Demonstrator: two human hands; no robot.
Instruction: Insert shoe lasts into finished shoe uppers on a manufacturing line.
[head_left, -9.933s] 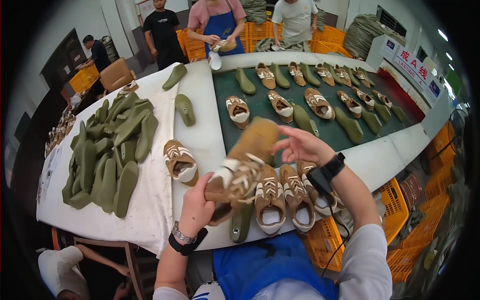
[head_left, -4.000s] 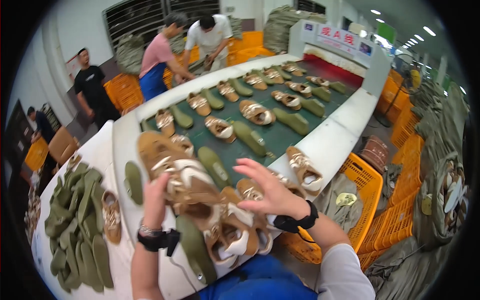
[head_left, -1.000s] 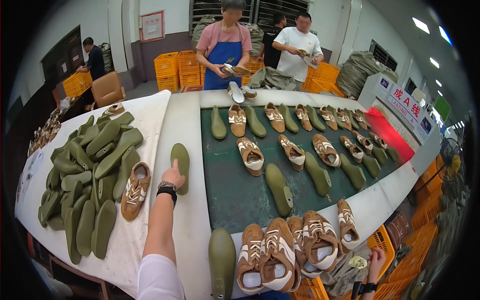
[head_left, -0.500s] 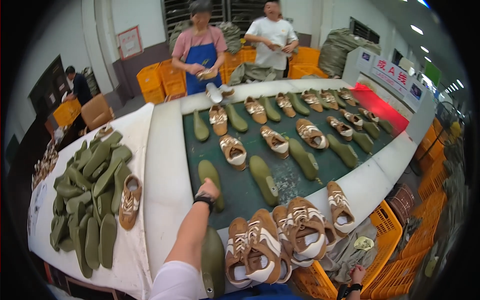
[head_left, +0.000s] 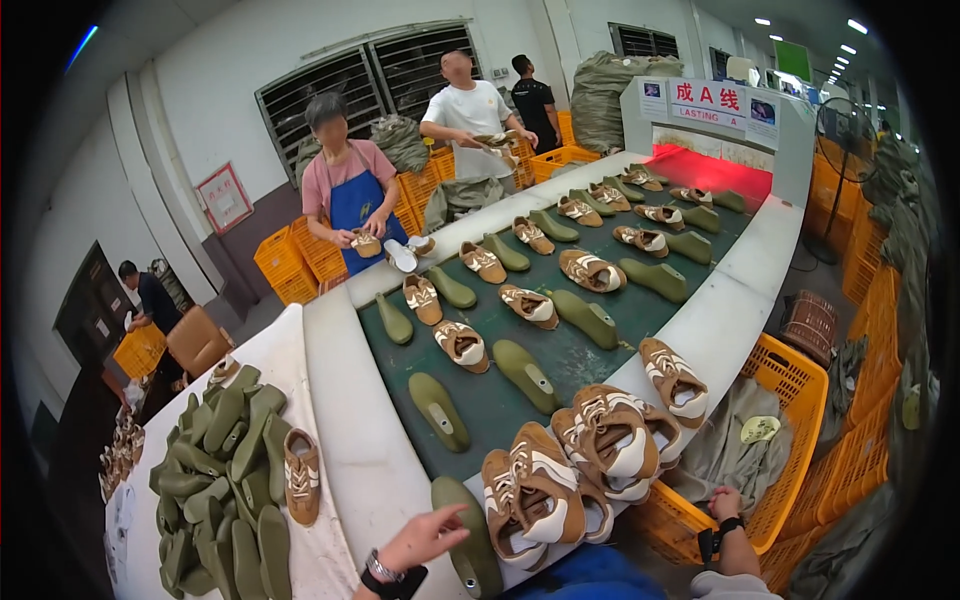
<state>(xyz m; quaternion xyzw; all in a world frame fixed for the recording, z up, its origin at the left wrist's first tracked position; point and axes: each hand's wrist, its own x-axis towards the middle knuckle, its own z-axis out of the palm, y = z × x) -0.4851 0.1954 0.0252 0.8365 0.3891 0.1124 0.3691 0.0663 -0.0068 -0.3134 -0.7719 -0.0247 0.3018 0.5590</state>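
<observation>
My left hand (head_left: pixel 425 538) hovers over the near table edge with fingers stretched out, holding nothing. Beside and under its fingertips lies a green shoe last (head_left: pixel 470 545), a foot-shaped form. Lower right, my right hand (head_left: pixel 725 503) is closed with fingers curled, near an orange crate's edge, and nothing shows in it. Between the hands sits a group of brown sneakers (head_left: pixel 535 490) with white stripes. On the green conveyor belt (head_left: pixel 490 420) stand rows of brown sneakers and green lasts; the nearest is a lone last (head_left: pixel 438 412).
Left, a heap of green lasts (head_left: pixel 225 470) lies on a white-covered table with a single sneaker (head_left: pixel 301 475) beside it. An orange crate (head_left: pixel 800 480) with grey cloth stands at right. Across the belt, two people (head_left: pixel 350 195) handle shoes. A fan (head_left: pixel 835 150) stands far right.
My left hand has let go of the green last on the belt and drawn back toward me, to the last at the near edge. The view has turned; my right hand stays by the crate.
</observation>
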